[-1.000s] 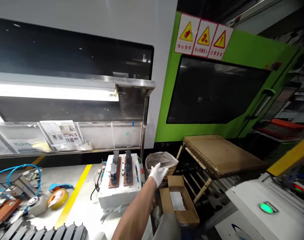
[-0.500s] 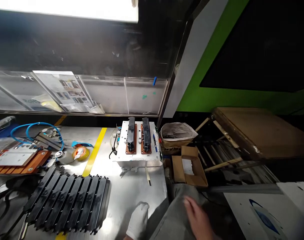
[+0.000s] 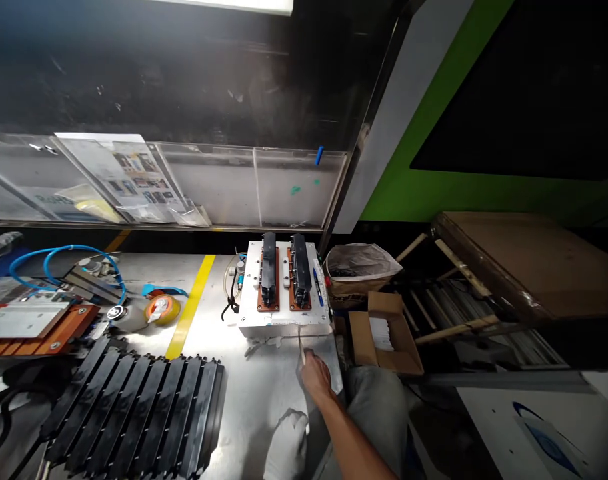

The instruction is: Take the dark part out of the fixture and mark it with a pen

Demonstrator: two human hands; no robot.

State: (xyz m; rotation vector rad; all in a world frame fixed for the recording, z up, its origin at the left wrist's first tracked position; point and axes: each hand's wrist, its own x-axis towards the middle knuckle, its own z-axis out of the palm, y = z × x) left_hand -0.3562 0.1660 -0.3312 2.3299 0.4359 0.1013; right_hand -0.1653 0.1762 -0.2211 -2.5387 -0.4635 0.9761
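Observation:
My right hand [image 3: 316,377] is bare and closed around a thin pale stick [image 3: 301,348], at the front of the white fixture block [image 3: 259,330]. Part of the stick sticks out beyond my fingers toward the block; the rest is hidden. My left hand [image 3: 287,445], in a white glove, rests with curled fingers near the table's front, and nothing shows in it. Two long black plastic parts [image 3: 269,267] sit upright in brown holders on top of the block. Left of my hands, several similar black parts [image 3: 139,413] lie side by side in a row.
A blue pen [image 3: 318,287] lies on the block's right side. Orange tape [image 3: 163,309], a white bottle [image 3: 127,315] and an orange fixture [image 3: 44,330] with blue hoses stand at left. Right of the metal table [image 3: 254,393] are a lined bag [image 3: 361,287] and an open carton [image 3: 409,343].
My right hand has moved left and forward from over my leg onto the table and taken hold of the pale stick. My left hand stays near the table's front. The view has shifted slightly.

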